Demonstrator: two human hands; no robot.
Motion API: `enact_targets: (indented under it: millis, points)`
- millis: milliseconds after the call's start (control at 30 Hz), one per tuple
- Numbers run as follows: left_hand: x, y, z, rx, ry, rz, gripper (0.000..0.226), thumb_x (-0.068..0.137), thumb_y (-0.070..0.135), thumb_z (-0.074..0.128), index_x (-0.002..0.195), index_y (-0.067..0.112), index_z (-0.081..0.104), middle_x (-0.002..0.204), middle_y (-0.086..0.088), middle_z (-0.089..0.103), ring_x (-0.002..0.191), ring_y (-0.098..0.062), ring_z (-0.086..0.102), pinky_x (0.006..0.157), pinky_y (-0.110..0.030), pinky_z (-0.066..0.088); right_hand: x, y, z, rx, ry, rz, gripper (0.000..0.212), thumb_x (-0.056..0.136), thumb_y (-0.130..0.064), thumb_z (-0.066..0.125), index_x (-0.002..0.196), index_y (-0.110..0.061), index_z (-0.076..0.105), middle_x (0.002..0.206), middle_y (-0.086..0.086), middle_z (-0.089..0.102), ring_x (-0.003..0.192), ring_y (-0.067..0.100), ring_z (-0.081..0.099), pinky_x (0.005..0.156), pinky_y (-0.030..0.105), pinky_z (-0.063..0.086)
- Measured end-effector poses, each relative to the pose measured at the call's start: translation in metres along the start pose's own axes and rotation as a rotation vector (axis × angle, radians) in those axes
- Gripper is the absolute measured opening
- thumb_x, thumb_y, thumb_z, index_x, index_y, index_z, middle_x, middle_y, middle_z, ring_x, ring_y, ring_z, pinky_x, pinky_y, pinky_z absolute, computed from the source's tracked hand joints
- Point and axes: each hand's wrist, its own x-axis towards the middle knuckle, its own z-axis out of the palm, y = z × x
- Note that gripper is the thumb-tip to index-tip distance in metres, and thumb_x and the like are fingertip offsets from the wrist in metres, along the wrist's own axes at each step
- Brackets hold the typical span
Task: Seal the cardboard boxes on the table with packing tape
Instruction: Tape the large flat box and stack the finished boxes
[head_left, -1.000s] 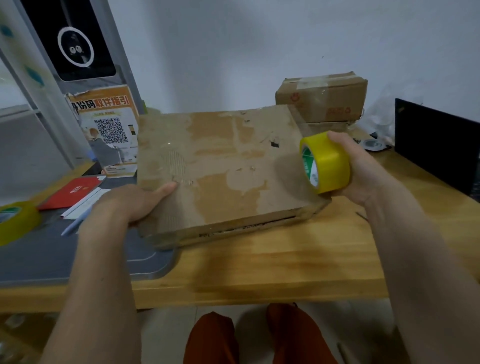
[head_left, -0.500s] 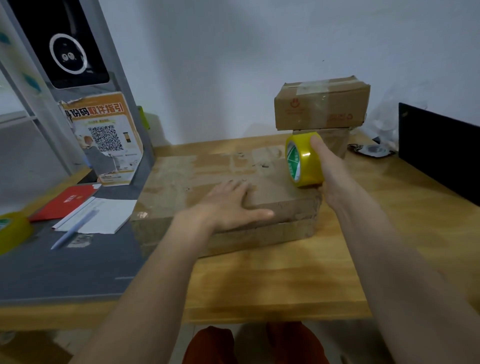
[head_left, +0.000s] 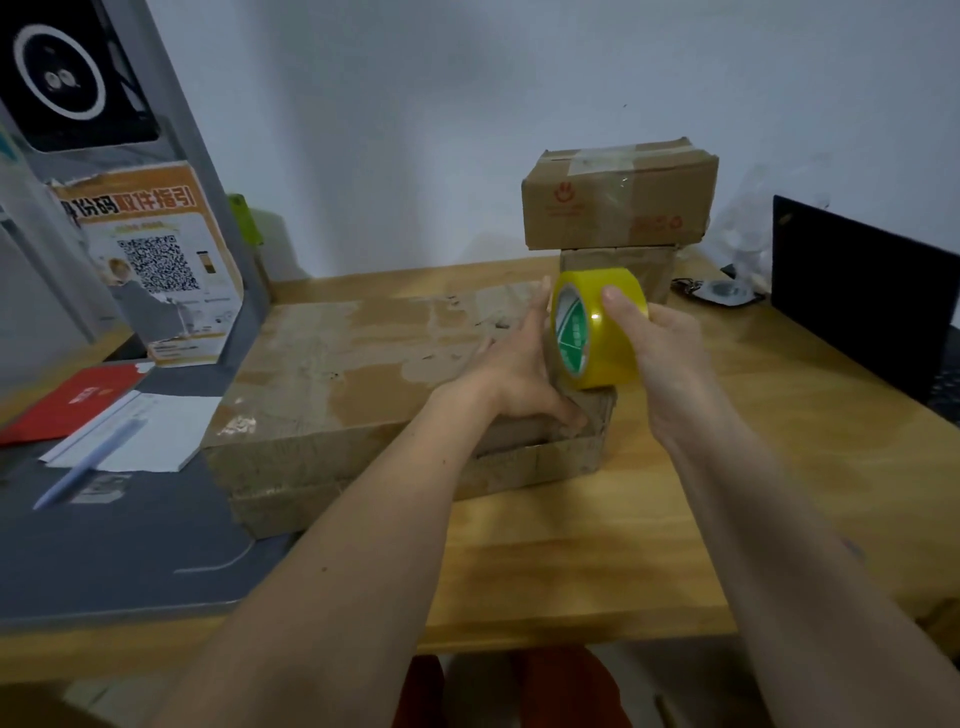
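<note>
A wide, flat, worn cardboard box lies on the wooden table. Its near right edge gapes slightly. My right hand grips a yellow roll of packing tape upright over the box's right corner. My left hand rests on the box top just left of the roll, fingers straight along the roll's side and thumb down on the box corner. Whether it touches a tape end I cannot tell. Two smaller boxes are stacked at the back: a taped one on top of another.
A grey mat covers the table's left part, with a red booklet, white paper and a pen. An orange QR-code sign leans at the back left. A black laptop stands at the right.
The box has been lowered flat onto the table. My left hand slid right across its top to the roll. My right hand lifted the tape slightly toward the box's near right corner.
</note>
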Motion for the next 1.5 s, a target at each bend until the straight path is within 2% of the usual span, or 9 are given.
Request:
enact_targets:
  millis: [133,433,633,767,900,1167,1233,1400,1500]
  points:
    - [-0.001,0.004,-0.004,0.166,0.040,0.029,0.149,0.047,0.053,0.094,0.157,0.035,-0.004,0.165,0.005,0.011,0.152,-0.025,0.006,0.122,-0.053,0.016,-0.014,-0.011,-0.014,-0.035,-0.006,0.003,0.027,0.094,-0.037,0.060,0.081,-0.014,0.068,0.080,0.001,0.069,0.068,0.009,0.063,0.062,0.021,0.050]
    - [-0.010,0.013,-0.008,0.261,-0.077,0.036,0.104,0.071,0.050,0.083,0.155,0.043,0.021,0.164,0.016,0.018,0.153,-0.017,0.008,0.121,-0.059,0.004,-0.044,0.007,-0.050,-0.216,-0.043,0.100,0.041,0.091,-0.041,0.062,0.068,-0.008,0.062,0.054,-0.002,0.060,0.052,0.011,0.059,0.052,0.020,0.044]
    - [-0.008,0.010,-0.003,0.266,-0.093,0.108,0.078,0.080,0.047,0.077,0.148,0.045,0.039,0.159,0.019,0.029,0.150,-0.016,0.016,0.121,-0.054,0.006,-0.060,0.048,-0.053,-0.200,-0.036,0.280,0.041,0.091,-0.042,0.062,0.095,-0.002,0.068,0.085,0.010,0.069,0.077,0.023,0.065,0.072,0.031,0.049]
    - [-0.015,0.013,0.003,0.461,-0.151,0.183,0.093,0.082,0.033,0.078,0.155,0.043,0.020,0.164,0.019,0.013,0.153,-0.017,0.006,0.123,-0.053,0.004,-0.054,0.055,-0.048,-0.184,-0.027,0.367,0.097,0.064,-0.069,0.069,0.131,-0.001,0.055,0.123,0.015,0.064,0.112,0.031,0.061,0.101,0.047,0.047]
    - [-0.018,0.016,0.004,0.609,-0.172,0.180,0.105,0.082,0.024,0.079,0.157,0.042,0.008,0.166,0.015,0.003,0.153,-0.018,0.004,0.123,-0.051,0.007,-0.049,0.057,-0.044,-0.219,-0.016,0.362,0.057,0.087,-0.050,0.065,0.115,-0.001,0.063,0.110,0.015,0.069,0.095,0.026,0.066,0.086,0.035,0.051]
    - [-0.035,0.021,0.018,0.752,0.001,0.172,0.101,0.085,0.031,0.076,0.158,0.036,0.006,0.167,0.011,0.008,0.153,-0.018,0.012,0.123,-0.043,0.015,-0.054,0.063,-0.059,-0.249,0.083,0.281,0.048,0.097,-0.051,0.048,0.114,-0.010,0.064,0.113,0.007,0.066,0.105,0.025,0.061,0.095,0.043,0.048]
    - [-0.043,0.018,0.026,0.760,0.131,0.192,0.093,0.087,0.030,0.073,0.158,0.033,0.013,0.165,0.008,0.017,0.150,-0.018,0.020,0.121,-0.040,0.016,-0.051,0.068,-0.075,-0.513,0.205,0.159,0.036,0.101,-0.040,0.043,0.105,-0.010,0.063,0.106,0.009,0.066,0.102,0.028,0.059,0.086,0.039,0.045]
    - [-0.073,0.026,0.064,0.133,0.530,0.206,0.065,0.087,0.002,0.060,0.147,0.020,0.042,0.150,0.003,0.043,0.140,-0.014,0.034,0.117,-0.020,0.018,-0.041,0.088,-0.112,-1.366,0.223,0.155,0.030,0.101,-0.029,0.045,0.116,-0.007,0.059,0.121,0.018,0.055,0.114,0.038,0.047,0.097,0.044,0.039]
    - [-0.093,0.031,0.097,-0.280,0.720,0.153,0.040,0.087,0.022,0.063,0.124,0.017,0.050,0.118,0.002,0.052,0.109,-0.012,0.051,0.093,-0.017,0.043,-0.039,0.091,-0.116,-1.494,0.179,0.199,0.024,0.099,-0.021,0.048,0.117,-0.007,0.056,0.119,0.017,0.054,0.112,0.036,0.048,0.091,0.041,0.040]
